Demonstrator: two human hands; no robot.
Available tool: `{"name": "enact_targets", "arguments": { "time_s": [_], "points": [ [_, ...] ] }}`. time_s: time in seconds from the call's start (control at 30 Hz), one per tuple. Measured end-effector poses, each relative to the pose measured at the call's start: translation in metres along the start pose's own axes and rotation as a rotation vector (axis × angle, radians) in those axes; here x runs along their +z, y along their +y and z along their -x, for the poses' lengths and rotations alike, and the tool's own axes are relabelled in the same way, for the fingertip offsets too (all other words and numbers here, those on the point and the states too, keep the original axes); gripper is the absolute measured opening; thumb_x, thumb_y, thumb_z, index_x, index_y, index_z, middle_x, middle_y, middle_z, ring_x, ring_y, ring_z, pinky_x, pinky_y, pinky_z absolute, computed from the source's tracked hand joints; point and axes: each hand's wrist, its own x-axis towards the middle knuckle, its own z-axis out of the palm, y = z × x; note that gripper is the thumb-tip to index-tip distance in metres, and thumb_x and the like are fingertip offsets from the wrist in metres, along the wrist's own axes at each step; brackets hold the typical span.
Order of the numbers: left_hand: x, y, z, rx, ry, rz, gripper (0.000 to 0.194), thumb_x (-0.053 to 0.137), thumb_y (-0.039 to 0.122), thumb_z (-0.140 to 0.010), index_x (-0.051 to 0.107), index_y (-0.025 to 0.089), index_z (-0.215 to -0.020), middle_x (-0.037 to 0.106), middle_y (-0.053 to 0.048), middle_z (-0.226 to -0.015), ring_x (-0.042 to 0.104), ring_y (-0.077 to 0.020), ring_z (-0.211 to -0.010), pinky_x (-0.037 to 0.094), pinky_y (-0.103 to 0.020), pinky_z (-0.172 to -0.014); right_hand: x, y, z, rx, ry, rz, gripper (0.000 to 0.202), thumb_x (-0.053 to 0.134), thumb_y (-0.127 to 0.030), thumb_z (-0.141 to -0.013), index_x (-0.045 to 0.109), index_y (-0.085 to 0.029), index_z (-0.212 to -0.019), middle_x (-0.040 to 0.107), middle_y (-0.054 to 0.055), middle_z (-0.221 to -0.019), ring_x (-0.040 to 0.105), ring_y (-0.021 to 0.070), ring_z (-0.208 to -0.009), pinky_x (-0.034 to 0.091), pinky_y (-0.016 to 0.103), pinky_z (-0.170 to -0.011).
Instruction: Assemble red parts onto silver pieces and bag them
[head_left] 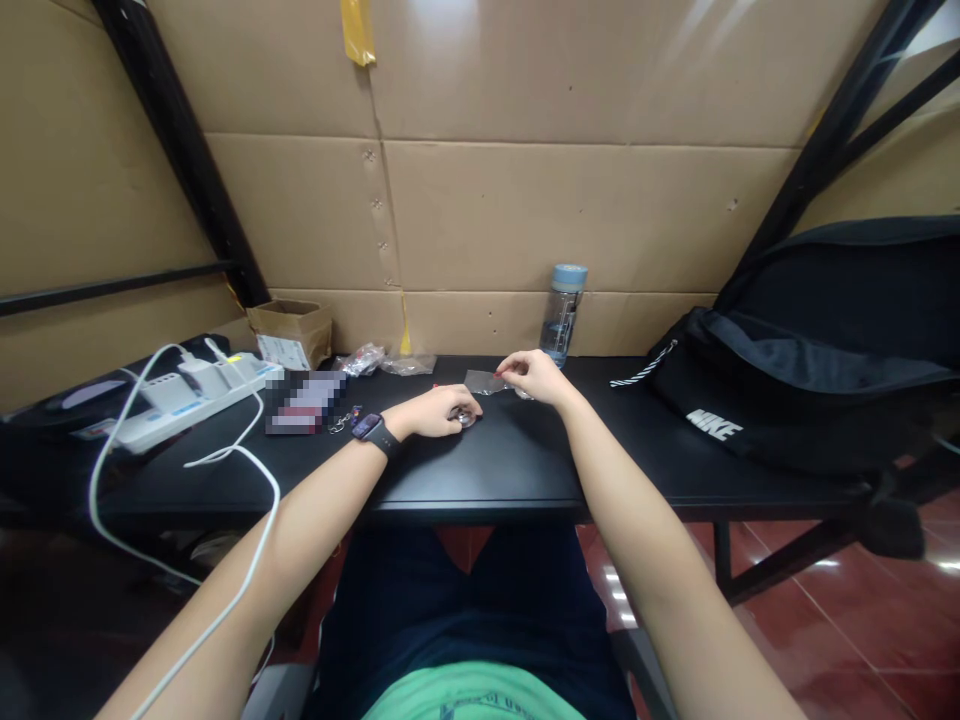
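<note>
My left hand, with a dark watch on its wrist, rests low over the black table. Its curled fingers close around a small shiny round object, whose kind is too small to make out. To its right, my right hand is closed in a pinch at the right end of a small clear plastic bag, which lies flat on the tabletop. A bit of something shiny shows under the right palm, mostly hidden.
Behind my right hand stands a water bottle with a blue lid. A black backpack fills the right side. At left are a power strip with white cables, a small cardboard box, a keychain and crumpled plastic packets.
</note>
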Motion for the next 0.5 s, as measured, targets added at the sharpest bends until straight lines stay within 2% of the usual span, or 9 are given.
{"name": "enact_targets", "arguments": {
  "time_s": [0.1,0.27,0.37,0.5],
  "points": [
    [0.001,-0.003,0.0,-0.028,0.048,-0.099,0.045,0.064,0.014,-0.074,0.072,0.021,-0.117,0.066,-0.007,-0.108,0.065,-0.0169,-0.088,0.049,-0.025,-0.083,0.0,0.001,0.0,-0.008,-0.001,-0.003,0.015,0.068,-0.021,-0.081,0.079,-0.014,-0.089,0.072,0.004,-0.071,0.06,0.0117,-0.057,0.044,0.023,-0.057],
    [-0.007,-0.008,0.004,-0.061,0.036,-0.168,0.03,0.071,0.036,-0.082,0.077,0.022,-0.108,0.07,-0.006,-0.099,0.066,-0.0184,-0.086,0.048,-0.025,-0.081,0.0,0.003,-0.001,-0.026,-0.013,0.006,0.014,0.068,-0.021,-0.081,0.079,-0.015,-0.087,0.072,0.003,-0.07,0.06,0.0116,-0.059,0.044,0.023,-0.058],
    [-0.01,-0.009,0.004,-0.024,0.008,-0.148,0.024,0.068,0.035,-0.088,0.078,0.025,-0.107,0.075,-0.004,-0.101,0.069,-0.0175,-0.089,0.047,-0.024,-0.082,0.0,0.005,-0.001,-0.035,-0.017,0.022,0.013,0.068,-0.02,-0.081,0.079,-0.015,-0.086,0.072,0.003,-0.071,0.061,0.0115,-0.06,0.045,0.023,-0.06],
    [-0.005,-0.003,-0.002,-0.009,0.027,-0.154,0.024,0.062,0.028,-0.093,0.076,0.026,-0.112,0.078,-0.002,-0.107,0.071,-0.0177,-0.094,0.047,-0.024,-0.086,0.0,0.007,-0.001,-0.04,-0.028,0.04,0.013,0.068,-0.019,-0.081,0.079,-0.015,-0.086,0.073,0.003,-0.072,0.062,0.0116,-0.061,0.045,0.023,-0.062]
  ]
}}
